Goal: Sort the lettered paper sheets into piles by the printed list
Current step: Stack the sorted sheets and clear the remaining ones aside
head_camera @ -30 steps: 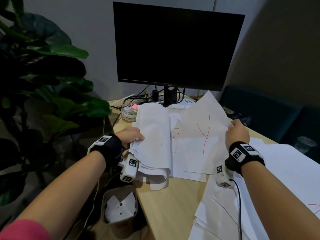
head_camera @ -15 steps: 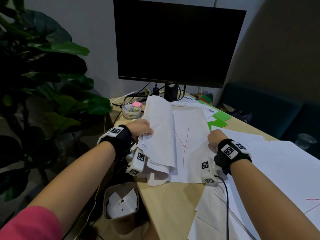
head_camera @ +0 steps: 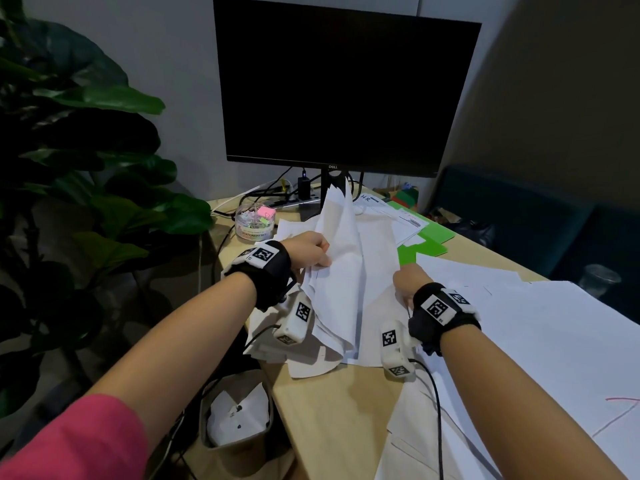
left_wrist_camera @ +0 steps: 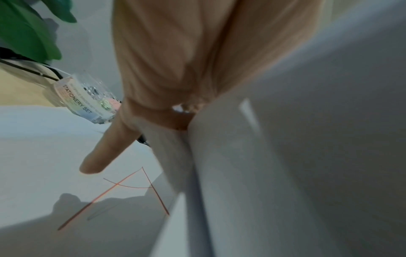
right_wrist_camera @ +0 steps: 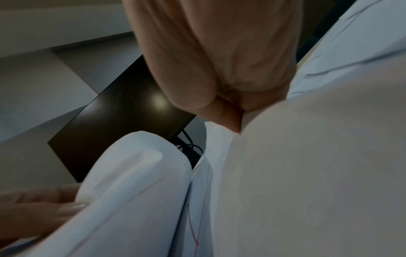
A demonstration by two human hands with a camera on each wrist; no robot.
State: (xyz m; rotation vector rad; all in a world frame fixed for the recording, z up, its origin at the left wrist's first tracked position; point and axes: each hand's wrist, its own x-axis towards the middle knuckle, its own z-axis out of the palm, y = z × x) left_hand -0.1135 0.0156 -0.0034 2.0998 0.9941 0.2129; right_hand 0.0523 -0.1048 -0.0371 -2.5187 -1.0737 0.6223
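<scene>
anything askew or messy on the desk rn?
Yes. The sheets gripped by the left hand are a curled, uneven bunch sagging past the desk edge, not a squared pile. Loose sheets by the right hand fan out crookedly.

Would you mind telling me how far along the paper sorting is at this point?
Partly done, it seems. Sheets already lie spread on the desk's right side, though whether they are sorted piles cannot be told. In hand: the left hand grips a lifted bundle while the right hand grips one sheet beside it. Left: the whole bundle, and a sheet marked A beneath it.
</scene>
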